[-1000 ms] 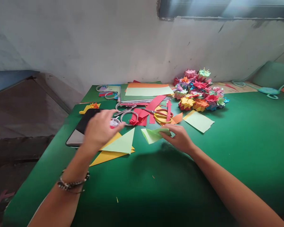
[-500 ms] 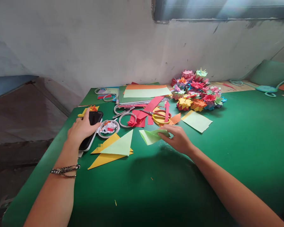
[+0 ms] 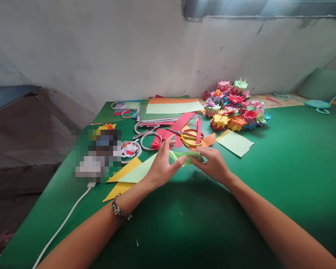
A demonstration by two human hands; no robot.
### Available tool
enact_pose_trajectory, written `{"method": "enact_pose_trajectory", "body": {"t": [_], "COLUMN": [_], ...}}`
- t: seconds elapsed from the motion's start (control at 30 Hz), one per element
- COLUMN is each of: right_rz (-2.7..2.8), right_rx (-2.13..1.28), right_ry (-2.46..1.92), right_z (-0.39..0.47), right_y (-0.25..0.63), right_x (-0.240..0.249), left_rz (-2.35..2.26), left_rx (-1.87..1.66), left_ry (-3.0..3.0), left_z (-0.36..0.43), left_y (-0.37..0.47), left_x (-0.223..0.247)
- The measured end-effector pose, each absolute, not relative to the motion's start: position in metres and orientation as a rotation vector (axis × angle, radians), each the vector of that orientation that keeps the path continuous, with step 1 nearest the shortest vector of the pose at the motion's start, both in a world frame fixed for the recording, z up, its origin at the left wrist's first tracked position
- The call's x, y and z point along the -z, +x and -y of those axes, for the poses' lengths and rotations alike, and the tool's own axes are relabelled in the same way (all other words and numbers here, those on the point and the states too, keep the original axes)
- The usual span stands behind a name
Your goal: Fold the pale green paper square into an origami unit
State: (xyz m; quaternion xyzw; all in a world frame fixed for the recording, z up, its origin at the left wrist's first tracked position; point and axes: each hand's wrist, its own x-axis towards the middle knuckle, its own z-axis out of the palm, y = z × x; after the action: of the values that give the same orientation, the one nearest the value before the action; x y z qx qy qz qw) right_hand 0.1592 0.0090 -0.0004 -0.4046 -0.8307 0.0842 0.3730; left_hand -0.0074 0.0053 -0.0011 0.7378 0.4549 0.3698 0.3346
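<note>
My right hand pinches a folded piece of light green paper by its right end, above the table. At the paper's left end is my left hand, thumb and fingers apart; whether it touches the paper I cannot tell. Beneath and beside the left hand lies a pale green paper triangle, partly hidden, over yellow paper triangles. Just behind the hands are scissors with red and yellow handles, among red paper strips.
Paper flowers are heaped at the back right, near a pale green square. A stack of paper sheets and tape rolls lie at the back. A blurred-out phone with a white cable is left on the green table.
My left hand has left the phone and moved right to the folded green paper. The phone's screen area is now pixelated. My right hand keeps its pinch on the paper.
</note>
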Motion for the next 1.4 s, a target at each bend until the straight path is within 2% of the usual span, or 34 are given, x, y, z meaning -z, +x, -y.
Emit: {"method": "enact_pose_trajectory", "body": {"t": [0.53,1.03,1.4], "right_rz": [2.109,2.010,1.978], "right_rx": [-0.175,-0.352,-0.499], "right_ry": [-1.049,-1.144,-1.189], "right_z": [-0.012,-0.014,-0.012], "right_y": [0.160,0.158,0.158], "right_x": [0.002,0.007,0.006], "left_rz": [-1.149,-1.247,-1.056], "left_rx": [-1.018,-0.976,-1.027], "left_ry": [1.393,1.465,1.290], "left_z": [-0.007,-0.005,-0.005], "left_y": [-0.010,-0.008,-0.006], "left_x": [0.015,0.015,0.012]}}
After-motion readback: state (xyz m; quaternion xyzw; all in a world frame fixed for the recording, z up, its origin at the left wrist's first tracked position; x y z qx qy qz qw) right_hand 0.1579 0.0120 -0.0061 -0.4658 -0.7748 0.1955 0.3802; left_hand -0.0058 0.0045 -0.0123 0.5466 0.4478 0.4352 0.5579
